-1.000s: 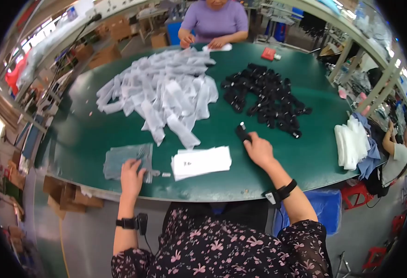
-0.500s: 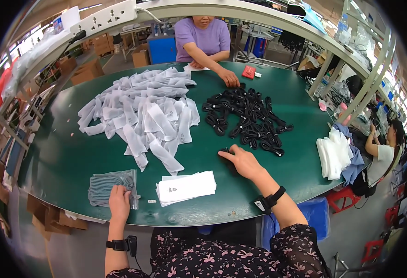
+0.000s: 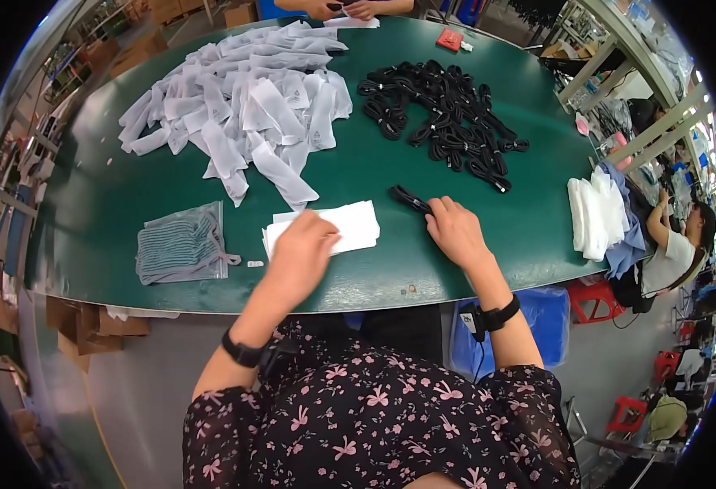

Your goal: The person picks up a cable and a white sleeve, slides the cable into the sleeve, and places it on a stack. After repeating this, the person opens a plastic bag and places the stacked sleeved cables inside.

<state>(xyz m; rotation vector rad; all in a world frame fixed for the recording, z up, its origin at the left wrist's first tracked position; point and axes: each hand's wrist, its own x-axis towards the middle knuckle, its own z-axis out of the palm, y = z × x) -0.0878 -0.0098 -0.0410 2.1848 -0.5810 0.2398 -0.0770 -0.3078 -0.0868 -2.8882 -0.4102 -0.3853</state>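
Observation:
My left hand [image 3: 302,251] is over a stack of flat white pouches [image 3: 356,224], its fingers curled together. Whether a pouch is pinched in them is hidden. A coiled black cable [image 3: 407,198] is in my right hand [image 3: 456,233], on the table to the right of the stack; the fingertips close on its near end. Beyond the hands, a heap of similar coiled black cables [image 3: 447,114] lies on the right. Left of that spreads a large pile of filled, frosted white pouches [image 3: 272,110].
A clear bag with striped cloth [image 3: 180,244] lies at the left on the green table [image 3: 504,236]. White cloths [image 3: 592,216] hang over the right edge. Across the table, a co-worker's hands [image 3: 350,10] hold a white pouch [image 3: 352,23]. A red packet [image 3: 449,40] lies nearby.
My left hand has moved right from the striped cloth bag to the white stack. My right hand keeps the cable. The co-worker's hand has left the cable heap. The whole view has tilted down.

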